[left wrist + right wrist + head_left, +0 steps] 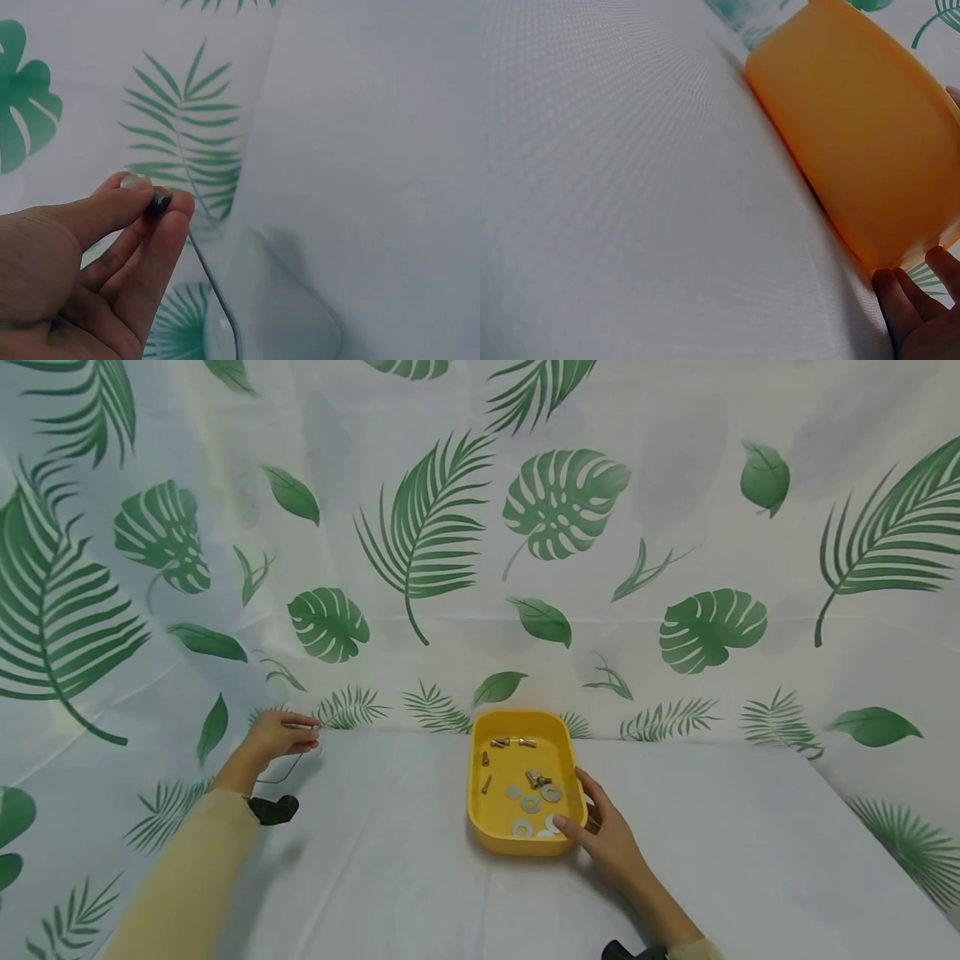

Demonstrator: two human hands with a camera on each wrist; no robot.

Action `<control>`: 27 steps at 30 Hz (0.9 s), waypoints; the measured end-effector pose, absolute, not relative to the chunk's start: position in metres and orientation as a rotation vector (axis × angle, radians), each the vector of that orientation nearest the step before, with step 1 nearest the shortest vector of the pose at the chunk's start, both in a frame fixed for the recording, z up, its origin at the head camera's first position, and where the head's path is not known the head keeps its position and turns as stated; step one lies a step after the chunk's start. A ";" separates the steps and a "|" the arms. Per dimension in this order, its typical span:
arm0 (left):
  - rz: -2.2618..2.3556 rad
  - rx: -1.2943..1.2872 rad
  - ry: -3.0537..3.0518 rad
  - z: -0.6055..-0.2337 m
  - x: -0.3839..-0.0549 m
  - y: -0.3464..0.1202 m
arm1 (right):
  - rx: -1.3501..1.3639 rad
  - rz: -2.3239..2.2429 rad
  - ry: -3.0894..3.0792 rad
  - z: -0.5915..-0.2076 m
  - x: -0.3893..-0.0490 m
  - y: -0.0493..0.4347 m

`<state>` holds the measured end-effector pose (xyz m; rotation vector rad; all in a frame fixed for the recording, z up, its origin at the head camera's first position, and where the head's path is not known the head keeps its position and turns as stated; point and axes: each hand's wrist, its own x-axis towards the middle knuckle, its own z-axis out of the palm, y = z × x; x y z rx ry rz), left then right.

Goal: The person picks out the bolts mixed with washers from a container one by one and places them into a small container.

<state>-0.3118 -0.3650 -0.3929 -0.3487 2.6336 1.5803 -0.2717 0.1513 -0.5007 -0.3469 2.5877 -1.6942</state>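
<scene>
At the left, my left hand (279,737) pinches a small dark metal cylinder (159,202) between thumb and fingertips, above the sheet. From behind those fingertips a thin bent metal wire (213,285) runs downward; its upper end is hidden by the hand. A yellow plastic bin (480,827) stands near the middle of the table. Inside it lie several metal screws (485,759) and several flat washers (530,804). My right hand (611,839) grips the bin's near right side, with the thumb over the rim and fingers against the outer wall.
A white sheet (390,860) covers the table. Behind and to the left hangs a white cloth (465,402) printed with green leaves, meeting the table's far edge close behind the bin. The table's right edge (877,831) runs diagonally.
</scene>
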 end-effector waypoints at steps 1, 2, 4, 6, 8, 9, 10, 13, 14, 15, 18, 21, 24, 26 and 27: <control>1.583 -0.367 2.636 -0.396 -0.312 -0.368 | -0.351 -1.695 2.592 -0.501 -0.271 0.151; 1.590 -0.380 2.639 -0.398 -0.312 -0.370 | -0.355 -1.698 2.593 -0.501 -0.271 0.151; 1.607 -0.402 2.650 -0.402 -0.312 -0.373 | -0.351 -1.695 2.600 -0.501 -0.271 0.151; 1.637 -0.424 2.658 -0.405 -0.314 -0.376 | -0.339 -1.686 2.606 -0.500 -0.271 0.152; 1.657 -0.450 2.668 -0.406 -0.315 -0.378 | -0.329 -1.682 2.602 -0.500 -0.271 0.152; 1.665 -0.469 2.673 -0.406 -0.315 -0.379 | -0.326 -1.680 2.600 -0.500 -0.272 0.151; 1.667 -0.486 2.681 -0.406 -0.315 -0.380 | -0.323 -1.678 2.599 -0.499 -0.272 0.151; 1.684 -0.528 2.685 -0.408 -0.315 -0.383 | -0.323 -1.676 2.592 -0.499 -0.272 0.150; 1.698 -0.542 2.675 -0.410 -0.315 -0.385 | -0.322 -1.672 2.599 -0.499 -0.272 0.150; 1.709 -0.553 2.664 -0.412 -0.314 -0.386 | -0.318 -1.669 2.602 -0.499 -0.272 0.149; 1.713 -0.606 2.625 -0.419 -0.313 -0.391 | -0.308 -1.672 2.597 -0.501 -0.272 0.148; 1.660 -0.642 2.620 -0.424 -0.317 -0.394 | -0.304 -1.683 2.583 -0.501 -0.273 0.148; 1.587 -0.684 2.650 -0.431 -0.321 -0.396 | -0.313 -1.700 2.570 -0.502 -0.273 0.149; 1.533 -0.712 2.682 -0.435 -0.325 -0.395 | -0.318 -1.713 2.567 -0.503 -0.273 0.150; 1.509 -0.721 2.697 -0.438 -0.327 -0.395 | -0.324 -1.722 2.566 -0.503 -0.273 0.150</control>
